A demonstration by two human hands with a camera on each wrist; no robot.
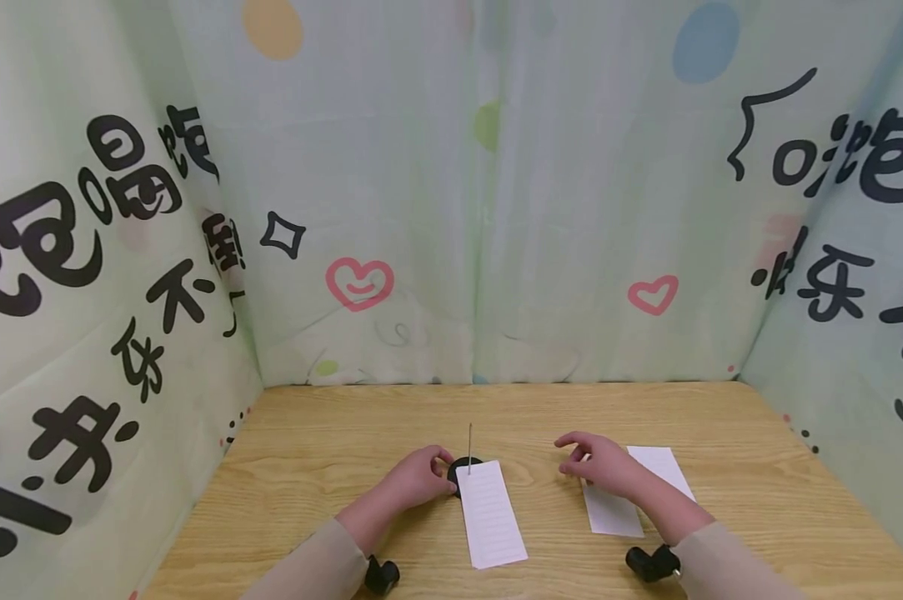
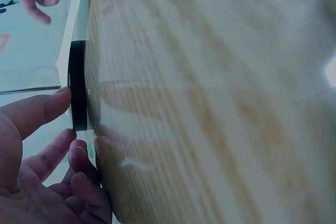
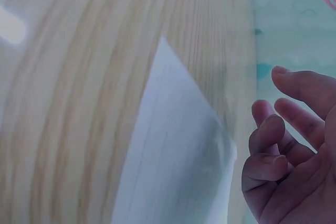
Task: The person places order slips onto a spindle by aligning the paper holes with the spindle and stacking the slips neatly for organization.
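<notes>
A bill spike with a round black base and a thin upright metal rod stands near the middle of the table. Lined white paper slips lie over the base, the rod rising at their top end. My left hand holds the base by its left edge; in the left wrist view its thumb touches the black base, the forefinger close to the rim. Above loose white paper on the right hovers my right hand, fingers loosely bent and holding nothing. My right forearm hides part of that paper.
The wooden table is enclosed by printed curtains at the back and both sides. A black wrist mount sits on the left wrist and another black mount on the right.
</notes>
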